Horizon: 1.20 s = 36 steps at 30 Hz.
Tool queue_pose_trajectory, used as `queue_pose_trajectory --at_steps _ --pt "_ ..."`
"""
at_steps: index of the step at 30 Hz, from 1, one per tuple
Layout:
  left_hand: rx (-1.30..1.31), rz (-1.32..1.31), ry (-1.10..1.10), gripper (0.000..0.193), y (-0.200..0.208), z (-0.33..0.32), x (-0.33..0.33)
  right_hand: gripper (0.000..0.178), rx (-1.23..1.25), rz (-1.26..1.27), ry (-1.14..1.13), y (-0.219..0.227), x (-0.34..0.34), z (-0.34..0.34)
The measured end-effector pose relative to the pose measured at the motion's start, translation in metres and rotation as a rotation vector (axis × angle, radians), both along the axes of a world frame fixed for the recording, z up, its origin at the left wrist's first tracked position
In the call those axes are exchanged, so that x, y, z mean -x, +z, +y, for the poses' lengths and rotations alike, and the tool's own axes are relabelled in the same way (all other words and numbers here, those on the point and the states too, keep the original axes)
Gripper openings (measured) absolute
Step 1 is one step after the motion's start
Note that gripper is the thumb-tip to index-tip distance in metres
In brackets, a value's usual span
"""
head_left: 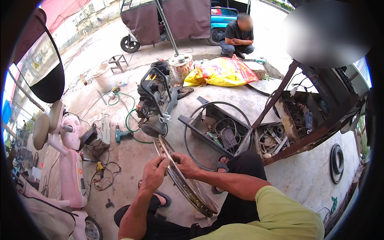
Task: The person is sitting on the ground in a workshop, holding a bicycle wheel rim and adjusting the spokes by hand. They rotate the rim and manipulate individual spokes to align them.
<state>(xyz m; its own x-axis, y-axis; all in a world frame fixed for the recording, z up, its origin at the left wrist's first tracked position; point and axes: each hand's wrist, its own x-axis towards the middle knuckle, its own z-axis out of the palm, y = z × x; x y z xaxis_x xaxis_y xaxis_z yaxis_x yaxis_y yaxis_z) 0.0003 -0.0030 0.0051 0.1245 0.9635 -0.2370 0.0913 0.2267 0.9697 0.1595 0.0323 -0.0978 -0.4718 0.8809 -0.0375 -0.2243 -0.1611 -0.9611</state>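
Note:
A bare metal wheel rim [179,181] with thin spokes stands tilted between my knees, its upper end leaning away from me. On its left side, my left hand [155,171] is closed, thumb and fingers pinched at the rim's edge. Through the inside of the rim comes my right hand [184,165], its fingers bent around the upper part. Whether a spoke or another small piece sits between the fingertips is too small to tell. Beyond the hands, a thin black hoop [185,138] leans around a dark metal box [216,130] of cables and parts.
An air compressor [156,100] with a green hose stands ahead. To the left are a teal drill [120,134], a yellow power tool [100,166] and a pink scooter [73,172]. A rusty parts bench [304,148] stands right. A person [237,38] squats beyond a yellow sack [228,72].

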Motion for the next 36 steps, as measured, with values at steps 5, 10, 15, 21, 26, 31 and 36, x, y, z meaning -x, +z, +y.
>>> queue_pose_trajectory --at_steps 5,10,15,21,26,31,36 --pt "-0.011 0.011 -0.02 0.021 0.002 0.001 -0.001 0.036 -0.04 -0.059 -0.044 -0.003 0.001 0.0" --pt "-0.062 0.023 -0.009 0.023 -0.004 0.002 -0.002 0.038 -0.05 -0.047 -0.038 -0.006 0.0 0.001" --pt "-0.013 -0.007 -0.016 0.021 0.004 0.0 -0.001 0.04 -0.055 -0.026 -0.045 0.005 0.001 -0.002" --pt "-0.014 -0.011 -0.021 0.021 0.001 0.001 -0.002 0.033 -0.052 -0.084 -0.033 -0.014 0.0 0.004" --pt "-0.04 -0.007 -0.015 0.021 -0.003 0.001 -0.001 0.035 -0.049 -0.077 -0.001 -0.01 -0.001 0.003" --pt "-0.056 -0.005 -0.028 0.021 -0.006 0.001 -0.002 0.034 -0.069 -0.007 -0.072 -0.007 0.002 -0.001" --pt "0.007 -0.009 -0.022 0.021 0.002 0.0 -0.002 0.033 -0.055 -0.029 -0.038 -0.002 -0.001 0.0"
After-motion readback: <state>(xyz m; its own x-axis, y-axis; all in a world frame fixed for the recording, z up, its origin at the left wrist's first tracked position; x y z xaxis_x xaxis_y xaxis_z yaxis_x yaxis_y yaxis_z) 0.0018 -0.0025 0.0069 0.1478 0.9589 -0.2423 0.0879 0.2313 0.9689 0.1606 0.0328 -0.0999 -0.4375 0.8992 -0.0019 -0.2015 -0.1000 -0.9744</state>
